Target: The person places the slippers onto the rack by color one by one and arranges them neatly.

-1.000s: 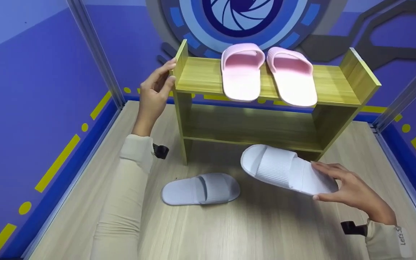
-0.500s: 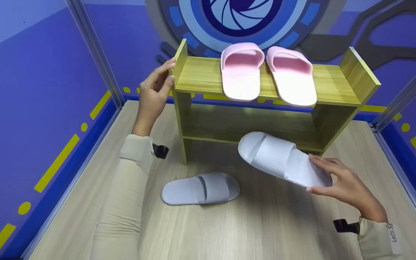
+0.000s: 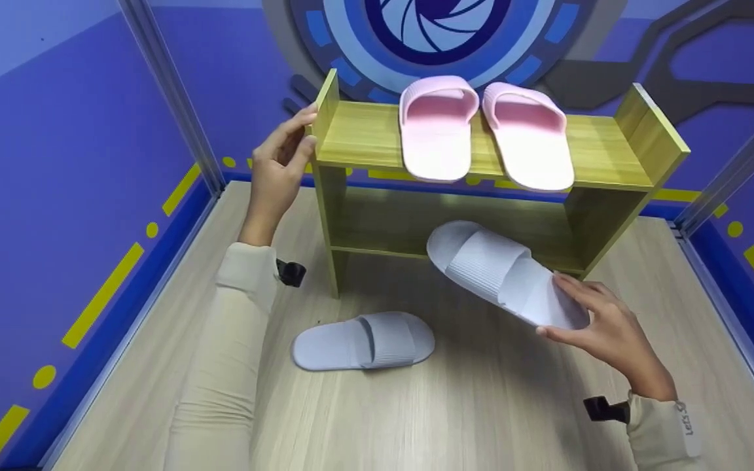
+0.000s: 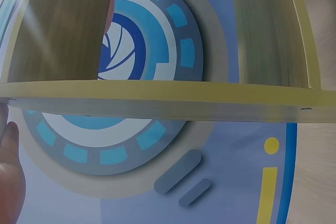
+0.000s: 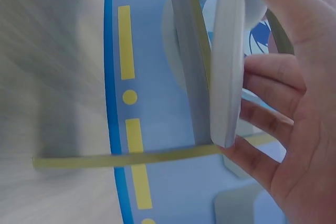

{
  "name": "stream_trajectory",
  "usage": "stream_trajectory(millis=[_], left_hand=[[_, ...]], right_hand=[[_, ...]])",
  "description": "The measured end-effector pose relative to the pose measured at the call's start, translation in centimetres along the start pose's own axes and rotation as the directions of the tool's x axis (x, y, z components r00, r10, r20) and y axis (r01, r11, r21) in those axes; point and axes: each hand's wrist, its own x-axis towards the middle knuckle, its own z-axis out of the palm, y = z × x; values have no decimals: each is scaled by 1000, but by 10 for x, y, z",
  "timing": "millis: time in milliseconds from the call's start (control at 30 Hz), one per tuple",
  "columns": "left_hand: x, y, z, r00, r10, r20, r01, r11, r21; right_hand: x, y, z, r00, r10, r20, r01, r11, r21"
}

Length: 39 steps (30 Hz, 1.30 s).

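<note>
A white slipper point(image 3: 514, 278), toe end up and to the left, is in my right hand point(image 3: 612, 327), gripped at its heel end. The fingers lie on one side and the thumb on the other. In the right wrist view this slipper point(image 5: 228, 66) shows edge-on. Its toe overlaps the lower shelf of the wooden shoe rack point(image 3: 370, 150). My left hand point(image 3: 282, 160) touches the rack's upper left side panel from outside with fingertips and thumb. The other white slipper point(image 3: 364, 341) lies on the floor before the rack. On the top shelf stand two pink slippers point(image 3: 437, 131), heels forward.
Blue printed walls point(image 3: 89, 183) enclose the space on the left, right and back. Metal corner posts point(image 3: 171, 85) stand at the back. The pale wood-look floor point(image 3: 416, 418) runs under the rack. The lower shelf point(image 3: 383, 222) has nothing lying on its visible part.
My right hand has moved forward, up and slightly left with the white slipper, whose toe now points more upward, over the lower shelf. The left hand and the other slippers stay put.
</note>
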Motion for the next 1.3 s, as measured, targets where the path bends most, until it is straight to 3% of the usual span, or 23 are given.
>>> stream_trajectory(millis=[367, 533, 1000, 1300], left_hand=[[1, 1, 0, 1000, -4, 3, 4, 1000, -29], [1, 0, 0, 1000, -6, 6, 7, 1000, -29], [1, 0, 0, 1000, -12, 5, 12, 999, -30], [0, -2, 0, 1000, -5, 0, 5, 1000, -11]], right_hand=[[4, -15, 12, 994, 80, -77, -80, 997, 8], [8, -20, 18, 986, 92, -141, -94, 996, -3], [21, -41, 33, 966, 140, -216, -142, 990, 7], [34, -55, 38, 942, 249, -226, -267, 962, -56]])
